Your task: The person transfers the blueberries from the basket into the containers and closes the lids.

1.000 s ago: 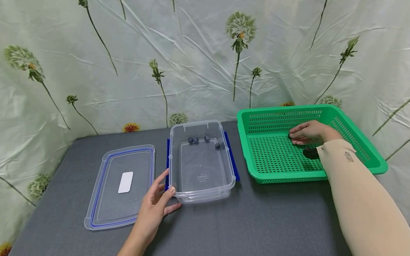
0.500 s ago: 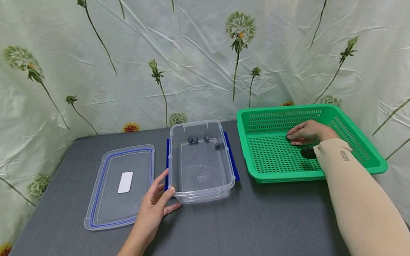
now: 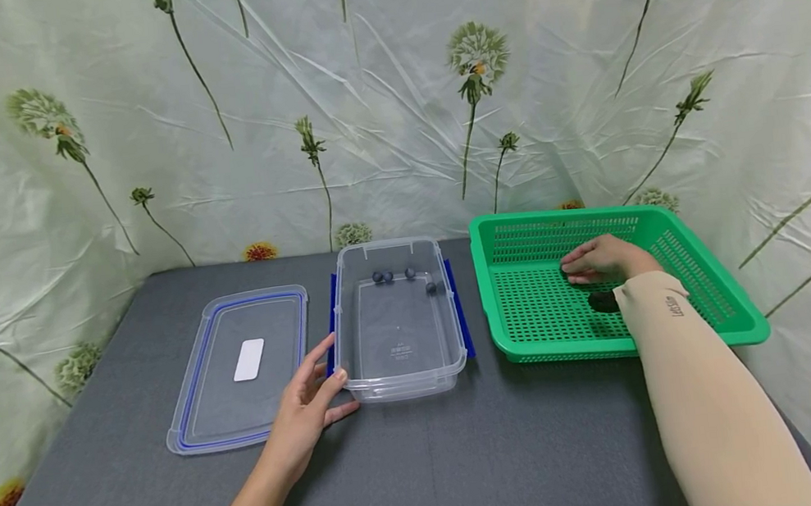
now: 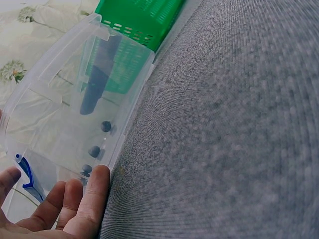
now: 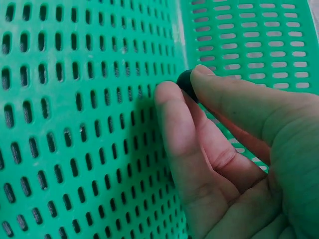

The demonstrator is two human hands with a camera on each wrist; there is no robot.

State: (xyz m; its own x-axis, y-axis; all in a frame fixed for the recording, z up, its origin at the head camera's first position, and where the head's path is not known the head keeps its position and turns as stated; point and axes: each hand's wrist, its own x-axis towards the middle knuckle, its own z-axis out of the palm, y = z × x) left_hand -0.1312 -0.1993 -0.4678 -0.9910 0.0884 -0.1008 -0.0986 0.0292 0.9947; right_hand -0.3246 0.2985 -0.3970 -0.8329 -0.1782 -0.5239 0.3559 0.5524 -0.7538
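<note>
My right hand (image 3: 606, 258) is low inside the green plastic basket (image 3: 533, 338), over its slotted floor. Between thumb and fingertips it pinches a blueberry (image 5: 187, 84), dark and round, seen best in the right wrist view. My left hand (image 3: 302, 416) rests with spread fingers against the near left corner of a clear plastic box (image 3: 398, 328). In the left wrist view, its fingertips (image 4: 99, 177) lie along the box's wall close to the table. Several blueberries (image 3: 410, 273) lie toward the far end of the box.
The box's clear lid (image 3: 206, 406), with a blue seal and white label, lies left of the box. Blue latches (image 3: 460, 313) hang at the box's sides. A grey cloth (image 3: 472, 460) covers the table, and a flower-printed curtain (image 3: 392, 122) hangs behind.
My right hand has shifted slightly left within the basket, with the blueberry at its fingertips. My left hand and the box have stayed put.
</note>
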